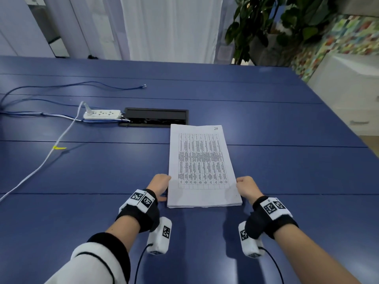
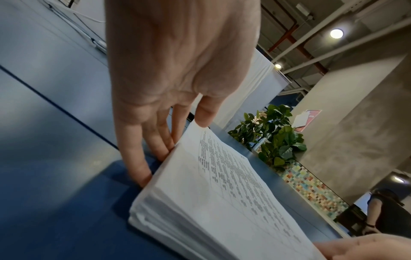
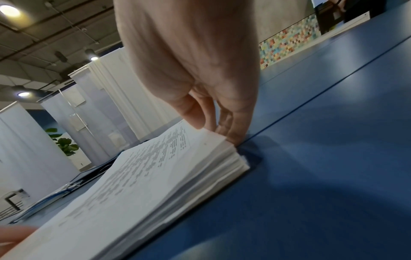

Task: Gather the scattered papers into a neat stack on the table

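Observation:
A squared stack of white papers (image 1: 202, 165), its top sheet printed with a table and marked "20", lies flat on the blue table (image 1: 297, 171) in front of me. My left hand (image 1: 162, 186) stands at the stack's left side. In the left wrist view its straight fingers (image 2: 155, 149) press against the edge of the stack (image 2: 222, 202), thumb on the top sheet's rim. My right hand (image 1: 245, 186) mirrors it on the right side. In the right wrist view its fingers (image 3: 235, 130) touch the edge of the stack (image 3: 144, 184), thumb resting on top.
A white power strip (image 1: 102, 114) and an open black cable hatch (image 1: 155, 117) lie just beyond the stack to the left. A white cable (image 1: 51, 152) and thin blue cables (image 1: 82, 87) run across the left table. A potted plant (image 1: 272, 27) stands past the far edge.

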A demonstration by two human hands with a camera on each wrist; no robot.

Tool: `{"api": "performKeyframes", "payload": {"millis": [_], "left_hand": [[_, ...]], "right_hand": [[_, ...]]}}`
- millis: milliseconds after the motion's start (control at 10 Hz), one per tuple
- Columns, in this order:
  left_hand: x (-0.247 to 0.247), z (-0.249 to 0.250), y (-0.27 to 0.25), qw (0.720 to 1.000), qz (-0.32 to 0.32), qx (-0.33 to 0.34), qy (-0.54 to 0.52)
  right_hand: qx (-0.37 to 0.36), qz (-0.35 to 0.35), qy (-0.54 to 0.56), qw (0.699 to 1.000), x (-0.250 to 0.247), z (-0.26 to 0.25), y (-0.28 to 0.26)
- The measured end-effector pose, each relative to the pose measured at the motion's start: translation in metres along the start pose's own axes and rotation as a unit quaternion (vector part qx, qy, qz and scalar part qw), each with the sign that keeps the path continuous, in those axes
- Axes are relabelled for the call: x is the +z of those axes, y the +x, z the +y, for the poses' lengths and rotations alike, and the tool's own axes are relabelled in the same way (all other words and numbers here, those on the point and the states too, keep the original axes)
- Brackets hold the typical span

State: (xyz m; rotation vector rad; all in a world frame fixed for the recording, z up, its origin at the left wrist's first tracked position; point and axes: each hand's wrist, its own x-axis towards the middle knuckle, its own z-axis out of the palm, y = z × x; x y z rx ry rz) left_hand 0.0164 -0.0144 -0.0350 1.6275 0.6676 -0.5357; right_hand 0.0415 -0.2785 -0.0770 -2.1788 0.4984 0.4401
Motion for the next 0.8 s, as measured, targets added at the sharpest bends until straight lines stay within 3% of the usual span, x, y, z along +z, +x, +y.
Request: {"api": "performKeyframes", "payload": {"millis": [500,600,800], "left_hand": [[0.001,-0.001,0.001,1.0,0.002,0.009,0.002],[0.0,-0.003,0.001,0.999,0.006,0.024,0.023],[-0.001,-0.019,0.013,0.996,0.028,0.07,0.048]], "right_hand": [[0.004,-0.008,-0.066,0.998,-0.006,-0.011,-0.005],[-0.004,-0.045,-0.065,0.997,-0.01,-0.012,-0.01],[-0.049,-0.009,-0.009,0.999,-0.013,-0.008,-0.023]]}}
